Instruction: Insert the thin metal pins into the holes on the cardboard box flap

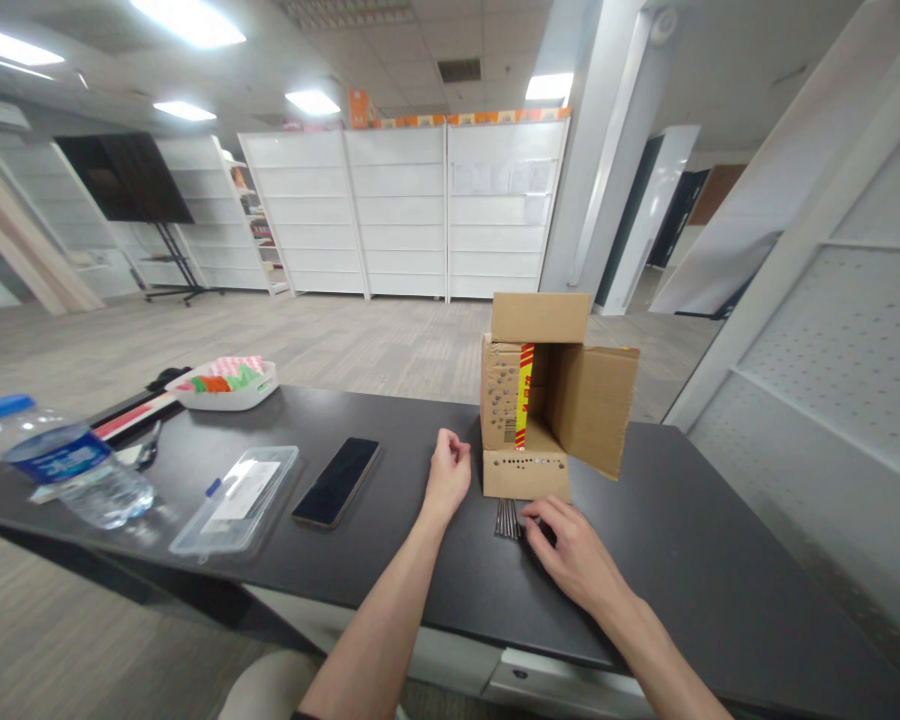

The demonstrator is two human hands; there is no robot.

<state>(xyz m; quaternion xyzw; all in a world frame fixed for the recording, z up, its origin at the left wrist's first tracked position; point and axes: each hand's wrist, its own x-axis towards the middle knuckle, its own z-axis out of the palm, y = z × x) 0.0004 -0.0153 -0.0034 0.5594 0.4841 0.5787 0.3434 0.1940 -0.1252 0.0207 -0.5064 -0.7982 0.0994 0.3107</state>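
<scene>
My left hand [448, 470] is closed, its fingertips pinched together just left of the cardboard box; anything inside is hidden. My right hand [566, 545] rests low on the table with fingers curled and thumb and forefinger apart, beside a row of thin metal nails or screws [507, 519]. Those pieces lie side by side in front of the box's lower flap. The cardboard box [502, 400] stands with its opening facing me and its flaps spread. Round dark heads dot its left front flap, and a line of small holes crosses the lower flap [526, 476].
Left of my hands lie a black phone [337, 482] and a clear plastic case [244, 500]. A water bottle [67, 465] stands tilted-looking at the far left. Behind is a white basket [229, 397] of colourful packets. A white perforated panel [847, 400] borders the right side.
</scene>
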